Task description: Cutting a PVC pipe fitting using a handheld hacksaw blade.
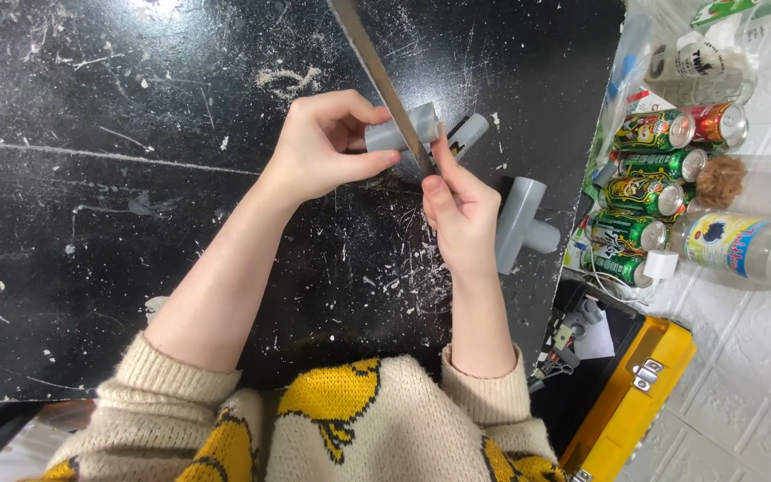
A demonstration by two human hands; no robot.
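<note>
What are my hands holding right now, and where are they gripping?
The left hand pinches a short grey pipe piece around its left end. The right hand holds a long flat blade at its lower end.

Head camera looks straight down (close) at black table [91, 223]

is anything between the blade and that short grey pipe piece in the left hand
Nothing visible. The long blade, held by the right hand, already lies across the short grey pipe piece gripped in the left hand.
</note>
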